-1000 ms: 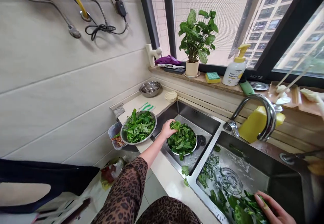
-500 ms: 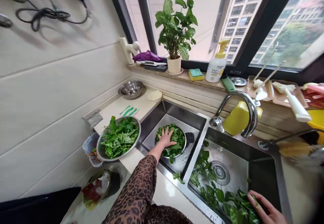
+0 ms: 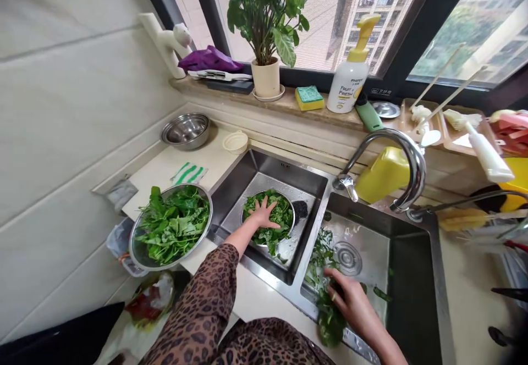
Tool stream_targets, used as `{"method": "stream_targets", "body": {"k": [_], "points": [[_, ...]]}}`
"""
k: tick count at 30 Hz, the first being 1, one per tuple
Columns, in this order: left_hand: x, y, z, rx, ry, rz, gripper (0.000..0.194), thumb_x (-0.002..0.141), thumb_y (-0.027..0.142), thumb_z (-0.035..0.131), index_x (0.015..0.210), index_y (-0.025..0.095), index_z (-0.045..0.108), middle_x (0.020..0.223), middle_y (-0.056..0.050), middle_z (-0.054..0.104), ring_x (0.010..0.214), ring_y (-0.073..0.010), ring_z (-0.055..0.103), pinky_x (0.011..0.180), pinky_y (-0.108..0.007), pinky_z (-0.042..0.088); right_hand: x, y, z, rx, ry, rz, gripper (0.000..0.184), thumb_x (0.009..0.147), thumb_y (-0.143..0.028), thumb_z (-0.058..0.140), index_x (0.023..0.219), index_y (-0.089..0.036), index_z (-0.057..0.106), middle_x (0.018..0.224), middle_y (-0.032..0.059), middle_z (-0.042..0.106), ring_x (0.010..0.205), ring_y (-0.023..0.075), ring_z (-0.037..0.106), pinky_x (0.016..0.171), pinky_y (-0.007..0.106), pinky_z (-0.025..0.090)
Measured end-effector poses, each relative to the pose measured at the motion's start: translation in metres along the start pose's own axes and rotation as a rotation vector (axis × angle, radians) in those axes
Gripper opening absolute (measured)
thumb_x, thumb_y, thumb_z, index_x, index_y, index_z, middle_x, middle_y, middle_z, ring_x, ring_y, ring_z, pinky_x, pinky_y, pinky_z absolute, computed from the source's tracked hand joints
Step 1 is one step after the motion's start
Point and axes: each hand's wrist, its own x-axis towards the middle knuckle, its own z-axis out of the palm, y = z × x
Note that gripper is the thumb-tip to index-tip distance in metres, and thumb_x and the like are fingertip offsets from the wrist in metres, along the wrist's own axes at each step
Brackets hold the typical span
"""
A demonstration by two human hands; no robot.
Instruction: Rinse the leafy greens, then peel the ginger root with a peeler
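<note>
My left hand [image 3: 263,214] lies palm down with fingers spread on the leafy greens [image 3: 272,237] in a round metal bowl [image 3: 294,219]. That bowl sits in the left sink basin [image 3: 231,219]. Over the near left part of the right basin [image 3: 416,282], my right hand [image 3: 344,296] has its fingers curled round a bunch of wet leafy greens [image 3: 330,321]. Part of this bunch is hidden by the hand. Other loose leaves [image 3: 319,255] lie on the basin floor near the drain [image 3: 347,258].
A large colander [image 3: 138,258] heaped with greens stands at the counter's left edge. Behind it are nested steel bowls [image 3: 185,131] and a striped cloth [image 3: 188,173]. The curved faucet [image 3: 416,161] overhangs the right basin. On the sill stand a potted plant [image 3: 266,79] and a pump bottle [image 3: 348,84].
My right hand has moved left and inward across the right basin, gathering greens with it. My left hand stays on the bowl of greens. The view has shifted.
</note>
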Motion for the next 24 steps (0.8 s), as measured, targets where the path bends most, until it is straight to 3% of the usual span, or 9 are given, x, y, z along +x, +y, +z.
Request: {"method": "stream_targets", "body": {"k": [4,7,9,12,14,17,21,24], "points": [[-0.018,-0.007,-0.024,0.027,0.134,0.074,0.091,0.059,0.06,0.065,0.137,0.039,0.021,0.149,-0.008,0.004,0.129,-0.0419,0.021,0.098,-0.051,0.029,0.017,-0.009,-0.002,-0.04,-0.013,-0.037,0.027,0.085,-0.036,0.039,0.095,-0.02,0.059,0.086,0.0066,0.065,0.075,0.0188,0.06,0.069,0.027,0.044],[-0.031,-0.009,-0.041,0.056,0.302,0.111,0.068,0.072,0.042,0.062,0.133,0.034,0.033,0.138,-0.009,0.032,0.118,-0.0285,0.045,0.096,-0.036,0.036,0.018,0.006,-0.008,-0.072,0.044,-0.044,0.028,0.084,-0.038,0.04,0.09,-0.02,0.061,0.083,0.006,0.067,0.073,0.0186,0.061,0.067,0.026,0.045],[-0.039,-0.006,-0.049,0.092,0.376,0.094,0.052,0.079,0.034,0.055,0.129,0.03,0.041,0.125,-0.009,0.047,0.111,-0.0238,0.051,0.093,-0.032,0.039,0.013,0.023,-0.012,-0.089,0.078,-0.025,0.029,0.083,-0.041,0.042,0.087,-0.02,0.062,0.081,0.0051,0.068,0.071,0.0185,0.061,0.065,0.025,0.046],[-0.048,0.001,-0.051,0.146,0.347,0.044,0.03,0.084,0.034,0.047,0.111,0.027,0.058,0.106,-0.007,0.061,0.105,-0.0225,0.054,0.087,-0.031,0.042,-0.001,0.054,-0.017,-0.102,0.116,0.039,0.032,0.08,-0.046,0.044,0.085,-0.021,0.063,0.077,0.0044,0.068,0.068,0.0186,0.062,0.062,0.024,0.047],[-0.05,0.007,-0.045,0.166,0.266,0.018,0.02,0.077,0.037,0.057,0.092,0.025,0.066,0.091,-0.006,0.066,0.095,-0.0232,0.059,0.08,-0.031,0.045,-0.011,0.074,-0.02,-0.092,0.144,0.077,0.034,0.079,-0.049,0.046,0.084,-0.021,0.064,0.079,0.005,0.069,0.069,0.0191,0.063,0.063,0.023,0.048],[-0.047,0.013,-0.029,0.189,0.205,-0.029,0.024,0.064,0.029,0.071,0.086,0.02,0.066,0.082,-0.009,0.066,0.085,-0.024,0.062,0.074,-0.03,0.046,-0.023,0.097,-0.023,-0.063,0.187,0.109,0.038,0.077,-0.052,0.047,0.084,-0.02,0.065,0.084,0.0061,0.07,0.073,0.0196,0.065,0.064,0.021,0.049],[-0.032,0.023,-0.007,0.189,0.275,-0.083,0.048,0.068,0.026,0.069,0.113,0.021,0.054,0.104,-0.013,0.06,0.091,-0.0241,0.061,0.074,-0.031,0.047,-0.029,0.109,-0.025,-0.031,0.214,0.122,0.039,0.073,-0.054,0.05,0.082,-0.02,0.067,0.084,0.0059,0.07,0.075,0.0199,0.066,0.064,0.019,0.049],[-0.021,0.035,0.003,0.156,0.317,-0.075,0.047,0.071,0.033,0.065,0.116,0.026,0.052,0.109,-0.01,0.057,0.092,-0.0224,0.061,0.074,-0.03,0.047,-0.028,0.108,-0.025,-0.015,0.222,0.115,0.039,0.073,-0.055,0.051,0.081,-0.02,0.068,0.083,0.0057,0.071,0.074,0.0193,0.066,0.063,0.018,0.05]]}}
